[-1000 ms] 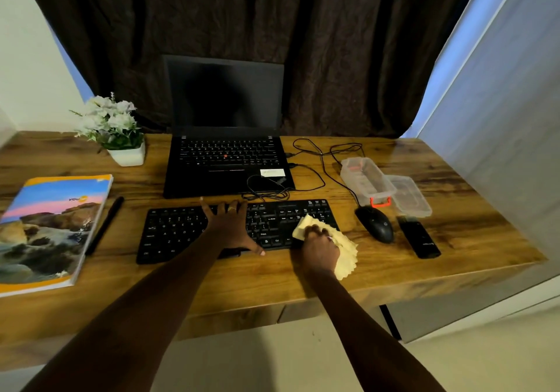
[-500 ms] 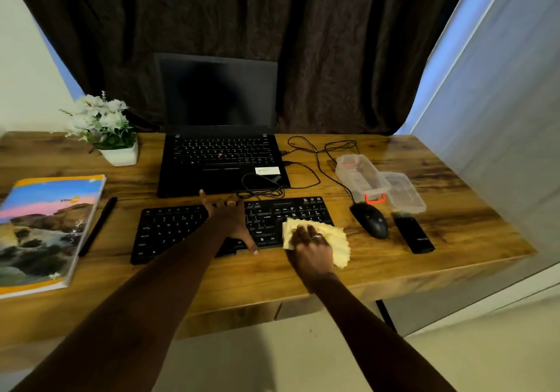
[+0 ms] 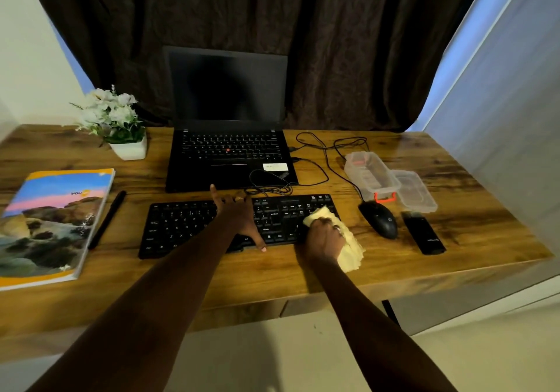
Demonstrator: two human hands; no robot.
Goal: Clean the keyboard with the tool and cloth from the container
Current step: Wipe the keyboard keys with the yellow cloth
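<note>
A black keyboard (image 3: 181, 225) lies across the middle of the wooden desk (image 3: 272, 273). My left hand (image 3: 238, 214) lies spread flat on its centre keys, thumb over the front edge. My right hand (image 3: 324, 238) grips a pale yellow cloth (image 3: 348, 247) and presses it on the keyboard's right end, part of the cloth trailing onto the desk. The clear plastic container (image 3: 371, 176) with an orange latch stands open at the right, its lid (image 3: 416, 191) beside it. A black stick-shaped tool (image 3: 422, 234) lies right of the mouse.
An open black laptop (image 3: 227, 155) sits behind the keyboard, with cables (image 3: 321, 161) looping to a black mouse (image 3: 378, 219). A book (image 3: 48, 225), a black pen (image 3: 107, 217) and a white flower pot (image 3: 127, 149) occupy the left. A dark curtain hangs behind.
My right hand has slid the cloth back and forth along the keyboard's right end, first left, now right again. My left hand has stayed flat on the keys.
</note>
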